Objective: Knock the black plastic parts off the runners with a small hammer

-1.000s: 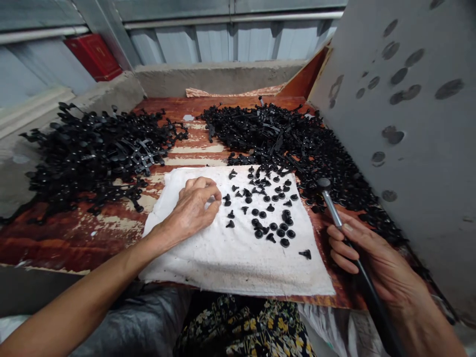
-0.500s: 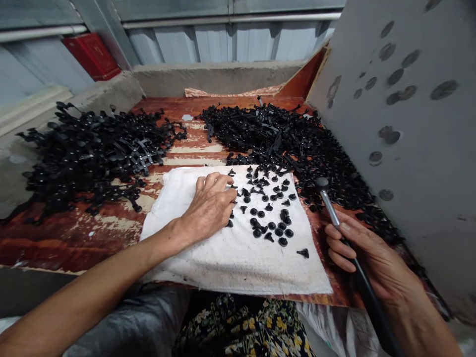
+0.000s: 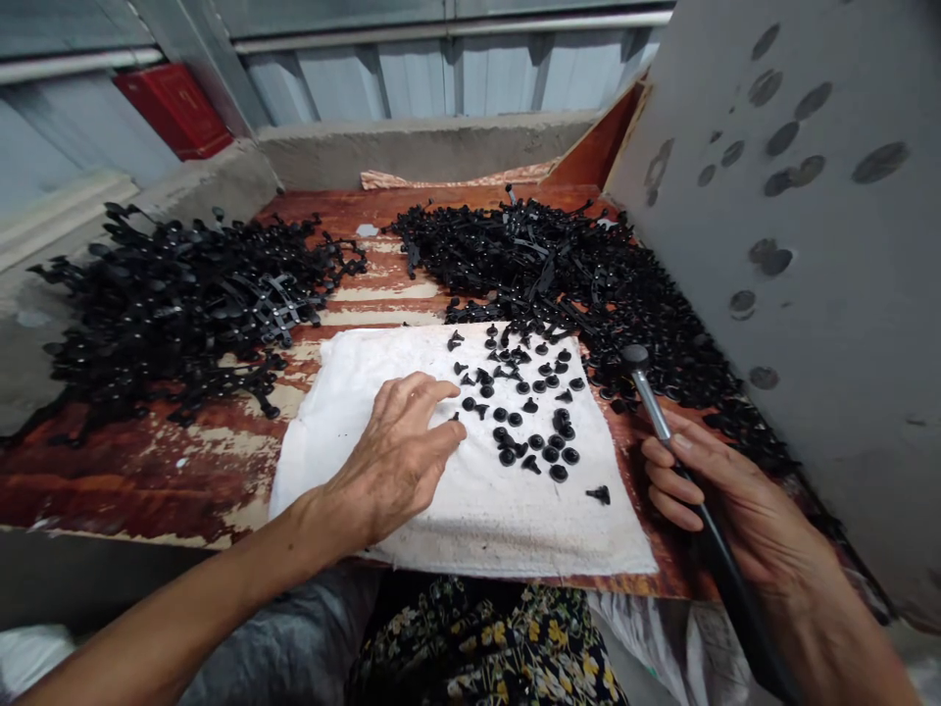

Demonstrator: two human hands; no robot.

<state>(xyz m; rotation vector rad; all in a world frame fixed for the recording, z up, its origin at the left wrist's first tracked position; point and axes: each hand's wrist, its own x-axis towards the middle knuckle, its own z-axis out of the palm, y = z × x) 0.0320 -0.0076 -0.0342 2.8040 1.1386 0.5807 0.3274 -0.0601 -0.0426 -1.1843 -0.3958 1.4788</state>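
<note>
Workshop corner: worn worktable, black part heaps, corrugated metal wall.

We see a reddish-brown worktop with worn cream patches, its far edge near a low rough grey concrete ledge. Behind the ledge, pale blue-grey corrugated metal wall, crossed by a thin whitish horizontal pipe. Left corner: slanting grey metal post, red rectangular box beside it. On our right, tall light-grey panel with dark oval smudges; brown triangular wooden board at its far end. Light is soft, whitish; we can't tell its source.
</note>
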